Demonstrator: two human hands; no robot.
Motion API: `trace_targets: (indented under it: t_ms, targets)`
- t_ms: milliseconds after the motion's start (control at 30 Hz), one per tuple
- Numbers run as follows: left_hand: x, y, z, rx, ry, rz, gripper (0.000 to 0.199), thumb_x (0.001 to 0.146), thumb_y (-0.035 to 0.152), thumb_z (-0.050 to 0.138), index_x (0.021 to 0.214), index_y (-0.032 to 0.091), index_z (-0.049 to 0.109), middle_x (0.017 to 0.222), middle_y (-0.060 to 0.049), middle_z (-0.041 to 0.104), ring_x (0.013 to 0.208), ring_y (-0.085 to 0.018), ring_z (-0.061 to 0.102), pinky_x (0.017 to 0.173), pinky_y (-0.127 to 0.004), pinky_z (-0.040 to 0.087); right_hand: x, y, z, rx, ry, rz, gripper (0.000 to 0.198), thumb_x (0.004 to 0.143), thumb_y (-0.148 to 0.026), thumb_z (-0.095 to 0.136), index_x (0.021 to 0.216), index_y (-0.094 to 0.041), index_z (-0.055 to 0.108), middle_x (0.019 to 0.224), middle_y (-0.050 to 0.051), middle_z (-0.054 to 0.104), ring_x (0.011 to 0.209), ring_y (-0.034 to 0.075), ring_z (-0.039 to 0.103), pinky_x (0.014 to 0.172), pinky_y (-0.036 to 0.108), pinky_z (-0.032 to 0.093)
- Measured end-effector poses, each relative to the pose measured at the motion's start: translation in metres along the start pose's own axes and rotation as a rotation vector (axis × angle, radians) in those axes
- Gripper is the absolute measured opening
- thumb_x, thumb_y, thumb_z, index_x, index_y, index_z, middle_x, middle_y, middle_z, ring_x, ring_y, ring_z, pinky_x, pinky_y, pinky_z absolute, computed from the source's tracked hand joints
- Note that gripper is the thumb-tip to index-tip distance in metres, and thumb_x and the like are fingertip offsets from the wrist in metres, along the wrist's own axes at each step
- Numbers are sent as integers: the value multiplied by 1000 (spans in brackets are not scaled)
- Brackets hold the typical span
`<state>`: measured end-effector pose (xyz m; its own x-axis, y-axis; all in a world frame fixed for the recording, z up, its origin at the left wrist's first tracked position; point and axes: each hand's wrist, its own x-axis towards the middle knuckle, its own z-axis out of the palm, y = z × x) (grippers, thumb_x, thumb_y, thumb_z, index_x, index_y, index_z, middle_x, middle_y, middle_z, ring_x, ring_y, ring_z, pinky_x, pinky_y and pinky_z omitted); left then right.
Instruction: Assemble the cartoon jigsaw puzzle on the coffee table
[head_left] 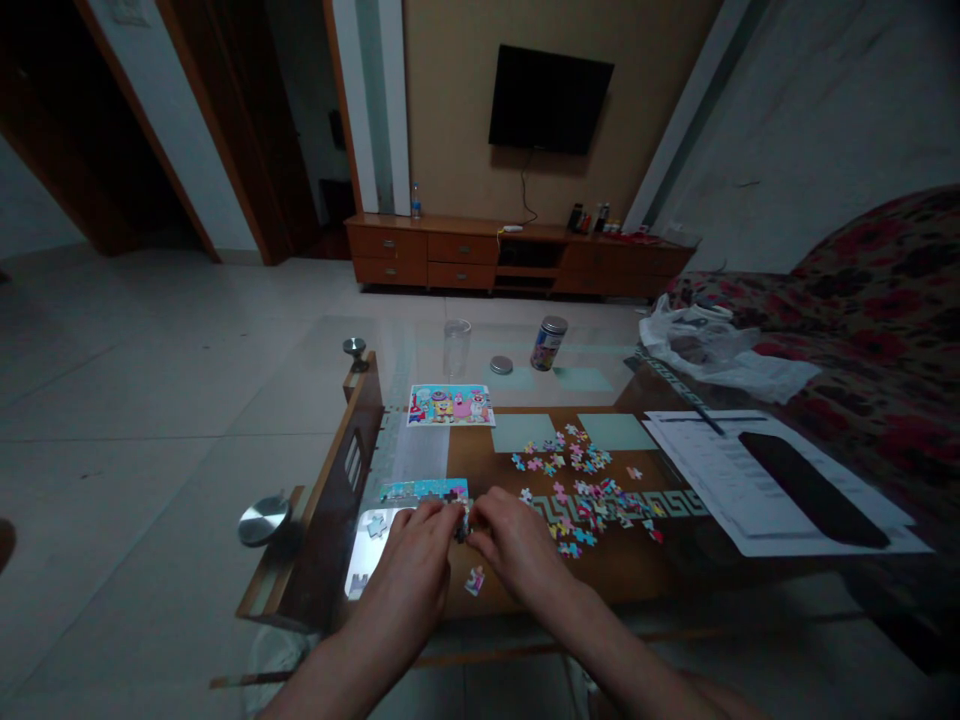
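My left hand point(415, 562) and my right hand point(516, 545) meet at the near edge of a glass coffee table point(420, 350). Their fingertips pinch small puzzle pieces point(462, 522) together between them. Just beyond the left hand lies a short joined strip of blue puzzle point(424, 490). One loose piece point(474, 580) lies between my wrists. A scatter of several loose coloured pieces point(581, 485) spreads to the right of my right hand. A cartoon reference picture point(451, 405) lies farther back.
A clear glass point(456, 346), a round lid point(501, 365) and a tin can point(549, 343) stand at the table's far side. Papers with a dark flat object point(806, 485) and a pen lie right; a plastic bag point(712, 350) and sofa point(885, 330) are beyond.
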<state>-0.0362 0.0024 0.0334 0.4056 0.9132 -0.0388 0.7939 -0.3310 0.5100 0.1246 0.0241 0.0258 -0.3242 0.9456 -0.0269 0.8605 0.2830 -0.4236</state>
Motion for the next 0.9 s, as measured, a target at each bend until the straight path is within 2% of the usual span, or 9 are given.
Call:
trace_targets:
  t_ms: [333, 600, 667, 900]
  targets:
    - [1, 0, 7, 19, -30, 36, 49, 69, -2, 37, 111, 15, 54, 113, -10, 60, 108, -25, 49, 90, -38, 36, 0, -7, -7, -31, -83, 73, 5, 82, -16, 65, 85, -13, 66, 91, 7, 66, 82, 19, 60, 68, 26, 38]
    - [5, -13, 22, 61, -31, 79, 51, 70, -1, 35, 116, 14, 51, 114, -12, 61, 110, -26, 51, 88, -41, 39, -5, -6, -14, 76, -116, 54, 8, 78, -10, 62, 83, -16, 65, 88, 4, 65, 79, 16, 57, 66, 24, 36]
    - [5, -19, 27, 64, -7, 97, 50, 72, 1, 36, 117, 14, 52, 114, -13, 61, 109, -26, 52, 88, -41, 40, -8, -3, -16, 108, -117, 47, 9, 77, -9, 63, 80, -17, 65, 87, 3, 64, 78, 15, 56, 66, 23, 36]
    - [4, -34, 47, 83, 198, 211, 43, 78, 5, 37, 115, 19, 55, 109, -10, 62, 102, -25, 56, 85, -40, 44, -14, 24, -28, 155, -22, 117, 6, 75, -11, 67, 76, -17, 65, 83, 1, 62, 76, 13, 54, 65, 22, 35]
